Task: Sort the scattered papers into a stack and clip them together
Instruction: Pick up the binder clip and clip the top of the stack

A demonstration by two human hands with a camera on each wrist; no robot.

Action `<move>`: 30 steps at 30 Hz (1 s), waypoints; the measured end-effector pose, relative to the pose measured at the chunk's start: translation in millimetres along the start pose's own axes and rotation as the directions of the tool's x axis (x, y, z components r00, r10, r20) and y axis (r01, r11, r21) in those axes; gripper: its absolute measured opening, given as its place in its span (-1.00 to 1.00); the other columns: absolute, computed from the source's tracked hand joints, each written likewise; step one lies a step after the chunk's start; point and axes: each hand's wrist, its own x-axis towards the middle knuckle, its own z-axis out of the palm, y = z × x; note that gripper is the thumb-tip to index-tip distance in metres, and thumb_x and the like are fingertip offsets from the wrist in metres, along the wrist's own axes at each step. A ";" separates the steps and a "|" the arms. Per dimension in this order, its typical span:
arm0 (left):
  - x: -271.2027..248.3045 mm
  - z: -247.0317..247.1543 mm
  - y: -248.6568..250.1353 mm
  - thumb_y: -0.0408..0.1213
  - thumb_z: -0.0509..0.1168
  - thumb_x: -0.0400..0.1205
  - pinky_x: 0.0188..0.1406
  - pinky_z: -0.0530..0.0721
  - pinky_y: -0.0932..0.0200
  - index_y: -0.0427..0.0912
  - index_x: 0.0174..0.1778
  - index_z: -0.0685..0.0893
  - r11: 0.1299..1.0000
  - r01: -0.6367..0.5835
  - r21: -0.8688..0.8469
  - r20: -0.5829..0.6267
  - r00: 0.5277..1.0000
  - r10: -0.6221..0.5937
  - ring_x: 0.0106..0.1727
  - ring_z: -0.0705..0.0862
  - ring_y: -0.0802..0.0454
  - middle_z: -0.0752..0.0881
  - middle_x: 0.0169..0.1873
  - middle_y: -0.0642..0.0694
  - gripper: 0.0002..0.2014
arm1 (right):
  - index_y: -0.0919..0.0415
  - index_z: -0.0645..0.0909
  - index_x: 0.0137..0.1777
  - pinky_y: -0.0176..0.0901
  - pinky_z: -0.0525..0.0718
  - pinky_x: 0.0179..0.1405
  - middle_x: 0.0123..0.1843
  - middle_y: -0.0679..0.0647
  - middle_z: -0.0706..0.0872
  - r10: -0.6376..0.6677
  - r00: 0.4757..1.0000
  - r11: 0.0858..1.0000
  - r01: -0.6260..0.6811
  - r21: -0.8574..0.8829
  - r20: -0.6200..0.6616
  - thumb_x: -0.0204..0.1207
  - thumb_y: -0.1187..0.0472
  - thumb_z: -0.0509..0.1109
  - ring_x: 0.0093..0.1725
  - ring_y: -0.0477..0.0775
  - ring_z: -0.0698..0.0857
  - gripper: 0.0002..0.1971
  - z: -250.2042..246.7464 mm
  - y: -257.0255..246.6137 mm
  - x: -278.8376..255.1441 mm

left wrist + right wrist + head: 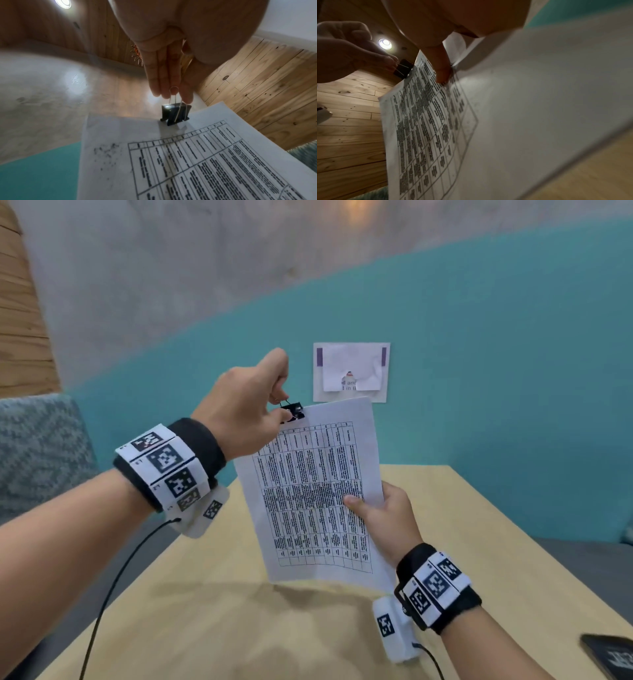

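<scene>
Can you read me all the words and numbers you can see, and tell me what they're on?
"d an" and "d in": cut-off bits on the wall notice.
Table text on the papers: too blurred to read.
Wristband markers: patterns, tiny digits unreadable.
Phone screen: blurred.

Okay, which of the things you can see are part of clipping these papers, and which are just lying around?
Part of the job:
papers, held up by the right hand
binder clip on their top corner, its wire handles pinched by the left hand

Just lying about:
phone on the table
notice on the wall
</scene>
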 end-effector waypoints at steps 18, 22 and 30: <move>19.4 -23.5 -6.5 -0.69 0.59 0.32 -0.25 0.78 -0.32 -0.08 -0.37 0.16 0.974 0.119 -0.194 0.191 0.978 -0.081 -0.17 0.89 0.17 0.64 -0.49 -0.30 -0.31 | 0.42 0.64 -0.14 0.01 0.54 -0.18 -0.15 0.50 0.67 -0.117 0.988 0.990 0.124 -0.068 0.100 0.35 -0.13 0.53 -0.27 0.07 0.55 -0.48 4.8 5.6 0.7; 21.8 -20.0 -10.2 -0.71 0.60 0.31 -0.27 0.78 -0.27 -0.08 -0.38 0.15 0.955 0.174 -0.241 0.219 0.968 -0.121 -0.15 0.90 0.08 0.62 -0.57 0.00 -0.30 | 0.39 0.63 -0.16 0.01 0.54 -0.19 -0.21 0.46 0.65 -0.100 0.989 0.993 0.107 -0.053 0.107 0.37 -0.09 0.54 -0.28 0.07 0.54 -0.53 4.5 5.9 0.4; 25.5 -13.3 -13.8 -0.45 0.63 0.43 0.07 0.82 -0.07 -0.11 -0.21 0.43 0.943 0.304 -0.133 0.282 0.924 -0.258 -0.15 0.87 0.16 0.88 -0.19 -0.07 -0.57 | 0.32 0.69 -0.15 0.10 0.65 -0.15 -0.28 0.24 0.68 -0.027 0.992 0.998 0.033 -0.049 0.126 0.51 0.13 0.57 -0.27 0.10 0.60 -0.77 0.6 7.4 3.1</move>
